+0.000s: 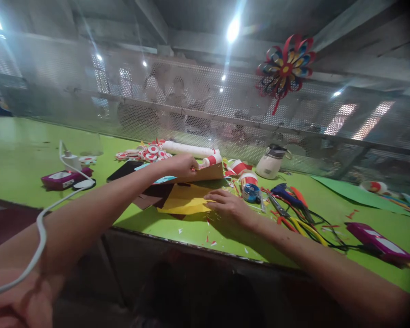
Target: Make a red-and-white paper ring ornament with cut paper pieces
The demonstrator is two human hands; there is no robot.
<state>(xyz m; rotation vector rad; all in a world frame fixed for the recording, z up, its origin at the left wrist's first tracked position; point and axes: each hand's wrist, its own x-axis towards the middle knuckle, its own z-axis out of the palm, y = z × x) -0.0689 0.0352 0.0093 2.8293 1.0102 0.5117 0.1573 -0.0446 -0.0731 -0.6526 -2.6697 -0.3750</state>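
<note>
- Left hand [181,165] is out over the green table [20,159], fingers curled around the top edge of a brown card sheet [205,173], lifting it up on edge.
- Right hand [228,205] lies flat, fingers spread, pressing the yellow paper [186,200] just below that card.
- Scissors [287,193] and a tape roll [250,192] sit close to the right.

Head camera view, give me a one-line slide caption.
Left hand lifts brown cardboard sheet; right hand rests on yellow paper sheet.

people behind mesh screen [198,109] blurred, left fingertips hidden
</note>
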